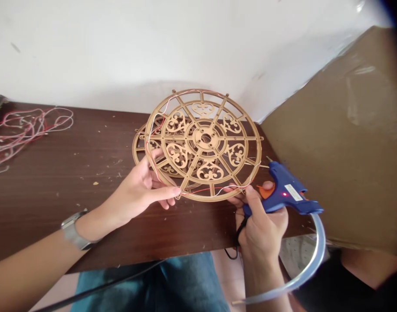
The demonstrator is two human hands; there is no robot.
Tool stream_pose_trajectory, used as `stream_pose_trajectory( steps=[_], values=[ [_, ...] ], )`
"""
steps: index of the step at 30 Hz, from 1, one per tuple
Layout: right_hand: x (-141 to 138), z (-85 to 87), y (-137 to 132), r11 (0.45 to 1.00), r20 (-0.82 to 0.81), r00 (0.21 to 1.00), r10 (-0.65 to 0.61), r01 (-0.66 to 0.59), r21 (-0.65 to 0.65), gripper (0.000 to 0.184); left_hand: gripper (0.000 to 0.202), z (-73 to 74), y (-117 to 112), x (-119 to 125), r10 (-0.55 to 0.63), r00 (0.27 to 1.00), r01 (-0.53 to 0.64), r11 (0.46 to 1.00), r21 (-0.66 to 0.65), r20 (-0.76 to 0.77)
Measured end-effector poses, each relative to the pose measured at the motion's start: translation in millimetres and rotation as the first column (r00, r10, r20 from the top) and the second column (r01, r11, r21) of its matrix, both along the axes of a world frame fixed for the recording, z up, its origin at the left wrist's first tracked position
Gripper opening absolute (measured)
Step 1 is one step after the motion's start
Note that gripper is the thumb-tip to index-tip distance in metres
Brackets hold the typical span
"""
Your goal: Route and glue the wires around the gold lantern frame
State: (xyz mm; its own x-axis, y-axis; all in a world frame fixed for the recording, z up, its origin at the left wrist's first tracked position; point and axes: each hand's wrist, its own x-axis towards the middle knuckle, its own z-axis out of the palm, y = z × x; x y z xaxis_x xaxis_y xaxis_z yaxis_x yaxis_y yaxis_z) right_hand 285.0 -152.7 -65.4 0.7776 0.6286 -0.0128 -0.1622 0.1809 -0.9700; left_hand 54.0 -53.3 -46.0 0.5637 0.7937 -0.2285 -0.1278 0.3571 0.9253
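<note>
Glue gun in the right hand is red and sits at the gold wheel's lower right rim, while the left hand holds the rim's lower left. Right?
Not quite: the glue gun is blue, not red, as the head view shows. The rest holds: the right hand grips it at the lower right rim of the gold wheel, and the left hand holds the lower left.

We see both our forearms bare as far as the edge of the view. Behind the left hand (pixel 142 190), at eight o'clock, a watch (pixel 75 229) wraps the wrist. Its case and band are silver-grey metal, and the band looks linked. The right hand (pixel 263 225) and its wrist, at five o'clock, are bare too. At six o'clock we wear blue jeans (pixel 175 281) of slightly faded, softly creased denim.
</note>
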Motion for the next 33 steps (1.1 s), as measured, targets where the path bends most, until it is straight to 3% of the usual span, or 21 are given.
stream_pose_trajectory(
  steps=[8,17,22,29,33],
  values=[
    [-1.1,0.9,-1.5,1.0,0.029,1.0,0.01,-0.009,-0.003,0.068,0.103,-1.8,2.5,-3.5,-0.007,0.999,0.007,1.0,0.016,0.034],
    [-2.5,-0.2,-2.5,1.0,0.036,0.999,-0.008,0.008,0.016,0.063,0.093,-3.7,0.8,-2.9,-0.026,0.998,0.028,0.999,0.045,-0.056],
    [-5.3,0.4,-2.5,0.999,0.02,0.999,0.05,-0.05,0.002,0.065,0.076,-5.4,-2.2,1.4,0.064,0.995,-0.055,0.991,0.122,-0.075],
    [-5.9,-2.3,-3.6,0.996,-0.011,0.997,0.079,-0.079,-0.051,0.069,0.073,-2.2,-2.9,1.1,0.052,0.996,-0.043,0.991,0.128,-0.069],
    [-4.1,-7.0,-6.9,0.99,-0.012,0.994,0.106,-0.107,-0.092,0.067,0.073,-7.1,-4.1,3.1,0.104,0.982,-0.081,0.986,0.148,-0.156]
  ],
)
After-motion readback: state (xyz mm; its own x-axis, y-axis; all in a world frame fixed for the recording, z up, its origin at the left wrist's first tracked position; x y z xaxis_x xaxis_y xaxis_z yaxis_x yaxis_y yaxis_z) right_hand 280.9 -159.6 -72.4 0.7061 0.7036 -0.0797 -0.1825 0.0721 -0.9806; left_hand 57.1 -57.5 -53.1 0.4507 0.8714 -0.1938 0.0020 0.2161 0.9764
